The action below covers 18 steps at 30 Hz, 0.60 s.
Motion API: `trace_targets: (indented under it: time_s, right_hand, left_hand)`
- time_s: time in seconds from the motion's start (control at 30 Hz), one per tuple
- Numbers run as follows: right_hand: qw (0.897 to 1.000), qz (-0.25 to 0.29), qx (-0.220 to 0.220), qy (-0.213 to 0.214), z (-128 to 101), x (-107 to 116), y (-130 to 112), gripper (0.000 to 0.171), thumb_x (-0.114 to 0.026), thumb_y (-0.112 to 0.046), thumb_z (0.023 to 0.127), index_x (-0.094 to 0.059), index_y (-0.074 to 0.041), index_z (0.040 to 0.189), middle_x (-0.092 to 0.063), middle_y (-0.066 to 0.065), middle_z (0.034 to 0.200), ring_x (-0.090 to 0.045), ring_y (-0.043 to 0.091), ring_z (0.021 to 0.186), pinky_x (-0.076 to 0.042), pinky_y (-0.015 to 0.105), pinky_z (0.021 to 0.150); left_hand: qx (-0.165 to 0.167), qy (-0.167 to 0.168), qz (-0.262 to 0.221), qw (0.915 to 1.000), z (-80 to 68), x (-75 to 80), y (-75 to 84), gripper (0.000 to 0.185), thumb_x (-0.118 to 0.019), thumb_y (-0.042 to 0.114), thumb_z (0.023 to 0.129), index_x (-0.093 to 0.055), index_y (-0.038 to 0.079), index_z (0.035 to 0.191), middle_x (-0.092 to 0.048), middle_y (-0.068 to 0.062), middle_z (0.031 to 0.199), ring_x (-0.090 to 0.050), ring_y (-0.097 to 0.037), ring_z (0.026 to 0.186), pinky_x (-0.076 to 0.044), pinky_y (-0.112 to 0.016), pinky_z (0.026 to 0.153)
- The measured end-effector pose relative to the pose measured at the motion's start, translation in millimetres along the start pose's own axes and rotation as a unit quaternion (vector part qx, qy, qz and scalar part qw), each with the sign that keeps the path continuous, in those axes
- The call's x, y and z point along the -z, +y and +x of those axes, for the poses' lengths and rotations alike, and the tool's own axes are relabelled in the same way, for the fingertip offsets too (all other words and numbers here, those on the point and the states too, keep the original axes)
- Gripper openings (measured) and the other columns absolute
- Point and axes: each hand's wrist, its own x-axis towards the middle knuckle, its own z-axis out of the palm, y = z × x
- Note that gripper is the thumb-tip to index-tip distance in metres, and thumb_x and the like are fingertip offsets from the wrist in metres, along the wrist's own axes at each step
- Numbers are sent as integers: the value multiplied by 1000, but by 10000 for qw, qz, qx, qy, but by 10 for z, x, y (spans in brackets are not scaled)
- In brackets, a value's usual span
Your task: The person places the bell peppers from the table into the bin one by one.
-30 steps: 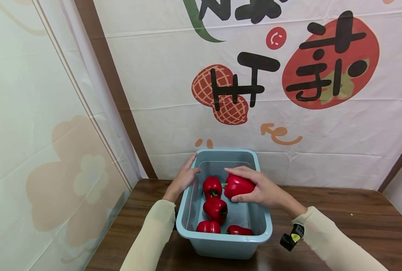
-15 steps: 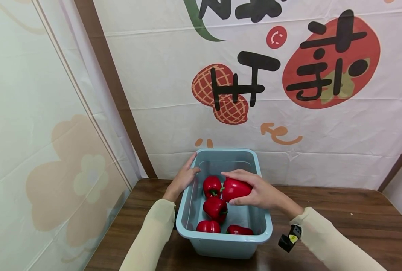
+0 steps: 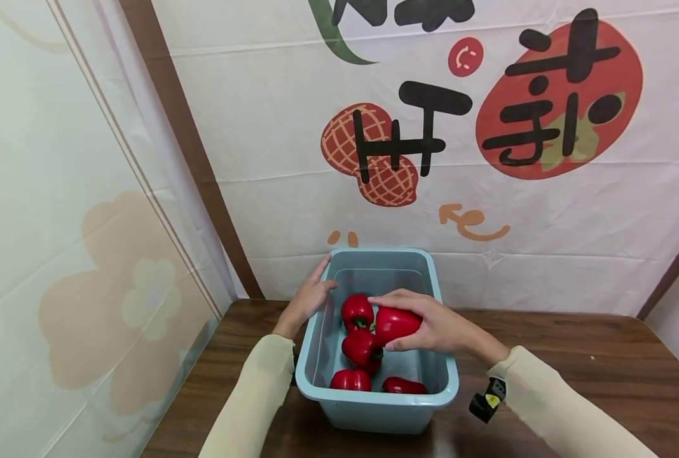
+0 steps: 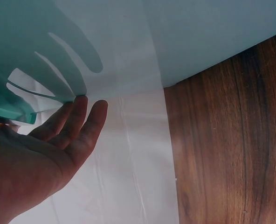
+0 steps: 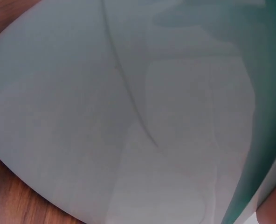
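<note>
A light blue plastic bin stands on the brown wooden table. Several red bell peppers lie inside it, one at the back, one in the middle and two at the front. My right hand grips another red bell pepper just above the others, inside the bin. My left hand rests with straight fingers on the bin's left rim near the far corner. In the left wrist view the left hand lies flat against the bin's outer wall. The right wrist view shows only the bin wall.
A white banner with red and black prints hangs right behind the bin. A pale curtain wall closes the left side. Bare table top stretches to the right of the bin.
My right hand has lowered the held pepper down and slightly left, deeper into the bin, close to the other peppers. The left hand stays on the rim.
</note>
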Motion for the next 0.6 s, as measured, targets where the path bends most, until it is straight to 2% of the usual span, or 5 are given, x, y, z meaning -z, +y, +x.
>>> trace_targets:
  time_s: [0.17,0.37,0.6]
  right_hand:
    - [9999,-15,-69,-75,1,5,-9,74,-82,-31,79,-49,-36,145,-52,-6,136,-50,24,122,-58,29,81]
    - [9997,-5,-61,-224,-1,-4,2,74,-81,-32,79,-49,-30,146,-54,5,136,-52,26,119,-58,29,80]
    - [9996,-151,7,-254,-10,-18,16,71,-79,-31,81,-51,-26,146,-55,0,132,-53,26,117,-58,28,79]
  left_hand:
    - [39,7,43,10000,9,0,10,67,-43,25,99,-15,36,159,-22,-5,164,-36,-36,141,-38,-66,103]
    - [31,-4,54,10000,-4,2,9,66,-42,26,100,-16,38,158,-22,-4,164,-37,-36,140,-39,-67,102]
    - [-29,-15,121,9999,-7,8,-6,67,-43,27,99,-15,36,159,-22,-4,164,-36,-37,140,-38,-67,103]
